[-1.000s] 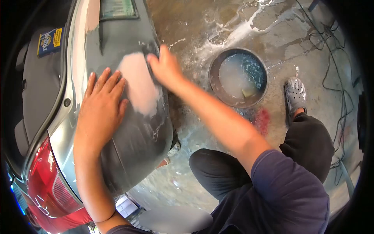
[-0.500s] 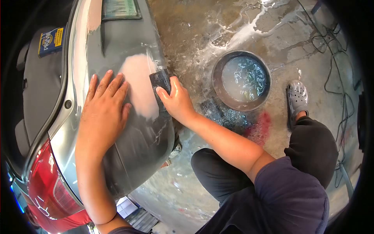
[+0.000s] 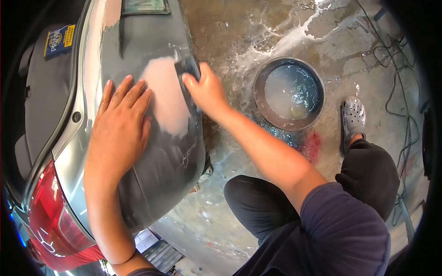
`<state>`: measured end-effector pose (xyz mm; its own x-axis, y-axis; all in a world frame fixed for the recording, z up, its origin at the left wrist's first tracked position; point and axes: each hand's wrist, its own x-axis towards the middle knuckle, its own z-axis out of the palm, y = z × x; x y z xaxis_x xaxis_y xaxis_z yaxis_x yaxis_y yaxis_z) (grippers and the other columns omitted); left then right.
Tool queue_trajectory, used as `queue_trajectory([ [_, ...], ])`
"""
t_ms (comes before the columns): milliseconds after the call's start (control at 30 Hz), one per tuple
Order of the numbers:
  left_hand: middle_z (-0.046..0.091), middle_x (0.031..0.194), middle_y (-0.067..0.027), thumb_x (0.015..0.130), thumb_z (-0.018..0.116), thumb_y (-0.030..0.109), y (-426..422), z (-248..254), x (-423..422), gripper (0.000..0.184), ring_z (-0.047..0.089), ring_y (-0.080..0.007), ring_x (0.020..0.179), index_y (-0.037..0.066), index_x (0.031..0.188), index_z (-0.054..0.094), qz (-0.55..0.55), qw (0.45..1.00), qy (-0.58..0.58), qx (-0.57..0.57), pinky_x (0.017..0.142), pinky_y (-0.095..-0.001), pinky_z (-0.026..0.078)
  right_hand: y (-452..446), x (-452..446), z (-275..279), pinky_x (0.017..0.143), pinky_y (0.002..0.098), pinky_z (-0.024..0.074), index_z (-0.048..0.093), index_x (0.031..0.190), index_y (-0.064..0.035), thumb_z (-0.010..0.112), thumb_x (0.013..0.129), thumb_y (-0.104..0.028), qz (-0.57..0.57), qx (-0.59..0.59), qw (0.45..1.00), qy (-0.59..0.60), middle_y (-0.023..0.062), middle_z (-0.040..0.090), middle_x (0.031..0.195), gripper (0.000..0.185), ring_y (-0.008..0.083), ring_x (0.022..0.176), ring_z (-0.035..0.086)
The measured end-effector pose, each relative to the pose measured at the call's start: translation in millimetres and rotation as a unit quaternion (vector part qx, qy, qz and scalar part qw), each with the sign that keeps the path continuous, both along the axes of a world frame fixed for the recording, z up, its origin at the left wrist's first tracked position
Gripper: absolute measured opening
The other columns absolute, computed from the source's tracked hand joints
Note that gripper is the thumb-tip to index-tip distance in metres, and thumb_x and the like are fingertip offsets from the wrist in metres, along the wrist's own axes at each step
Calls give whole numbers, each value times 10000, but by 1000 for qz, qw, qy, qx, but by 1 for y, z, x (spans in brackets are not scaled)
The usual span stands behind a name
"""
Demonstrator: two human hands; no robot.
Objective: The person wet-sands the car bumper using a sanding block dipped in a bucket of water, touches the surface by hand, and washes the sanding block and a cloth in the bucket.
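My right hand (image 3: 207, 92) grips a dark sanding block (image 3: 187, 65) with thumb and fingers. The block lies against the right edge of a pale pink filler patch (image 3: 165, 94) on the grey car bumper (image 3: 154, 39). My fingers hide part of the block. My left hand (image 3: 120, 124) rests flat on the bumper, left of the patch, with its fingers spread and nothing in it.
A round basin (image 3: 259, 89) of cloudy, sudsy water stands on the wet floor (image 3: 225, 32). A red tail light (image 3: 50, 211) sits at lower left. A blue-and-yellow box (image 3: 60, 42) lies inside the car. Cables (image 3: 401, 92) run along the right.
My right hand and the sanding block have moved up along the bumper, towards the top of the filler patch. My left hand stays flat on the bumper.
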<state>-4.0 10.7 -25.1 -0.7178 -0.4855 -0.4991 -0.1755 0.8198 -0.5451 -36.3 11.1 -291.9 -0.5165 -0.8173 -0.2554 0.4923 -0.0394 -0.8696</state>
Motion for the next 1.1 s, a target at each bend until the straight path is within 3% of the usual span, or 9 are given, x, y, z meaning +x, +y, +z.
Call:
queue_trajectory([
  [133,572,1535,-128,921,690,70,2,2,-3,502,417,-323,1522,15,1415,615,26,1000,-14,7,1321,-515,240,-53,-45,0,738,496,570,611,1030,23,732,936,-299,0,19,1000,-8,258,733,891,356,415,830,743],
  [267,572,1536,-127,925,692,80,3,3,-7,502,414,-320,1524,16,1417,614,30,999,-16,3,1323,-513,235,3,7,0,708,465,562,610,1000,19,758,931,-258,-31,-29,999,-20,237,721,854,321,386,787,739],
  [433,573,1534,-125,929,692,85,5,2,-3,500,415,-316,1523,18,1418,614,35,999,-15,9,1325,-512,227,-37,-20,-10,721,462,567,618,999,32,743,928,-316,-22,-21,999,-14,231,729,856,376,363,798,742],
  [600,570,1539,-126,934,686,85,3,1,-6,497,421,-313,1519,18,1421,613,37,999,-19,7,1325,-508,227,-22,-18,4,778,506,573,618,1061,16,725,939,-302,-23,7,997,69,265,738,904,357,443,904,748],
  [633,570,1539,-126,936,684,87,2,1,-7,495,423,-313,1518,17,1420,613,35,999,-18,4,1325,-508,228,-1,-7,9,781,513,569,610,1059,10,734,940,-294,0,-8,1000,7,276,729,893,349,454,908,745],
  [667,569,1540,-126,937,683,88,3,2,-8,493,424,-312,1517,16,1420,614,34,999,-20,4,1324,-508,230,7,7,7,769,513,565,599,1037,12,741,937,-280,-64,-58,996,-15,269,727,870,340,452,880,747],
  [800,573,1537,-124,933,685,81,4,0,-3,495,430,-314,1513,13,1418,615,22,1000,-18,5,1321,-512,237,-29,-30,2,785,507,564,616,1029,15,738,936,-286,-2,3,1000,5,242,745,907,338,429,905,753],
  [933,581,1528,-125,930,685,73,5,0,-4,494,436,-319,1508,12,1416,617,26,1000,-8,9,1318,-516,243,-39,-34,5,793,534,559,598,1042,32,730,929,-326,-21,25,997,64,291,729,937,398,514,939,713],
  [1100,587,1521,-124,936,680,77,5,1,-4,482,439,-318,1506,8,1409,620,22,1000,-14,8,1315,-518,248,1,2,7,795,526,551,587,1038,37,741,923,-298,-36,-25,999,-12,300,712,920,386,502,888,706],
])
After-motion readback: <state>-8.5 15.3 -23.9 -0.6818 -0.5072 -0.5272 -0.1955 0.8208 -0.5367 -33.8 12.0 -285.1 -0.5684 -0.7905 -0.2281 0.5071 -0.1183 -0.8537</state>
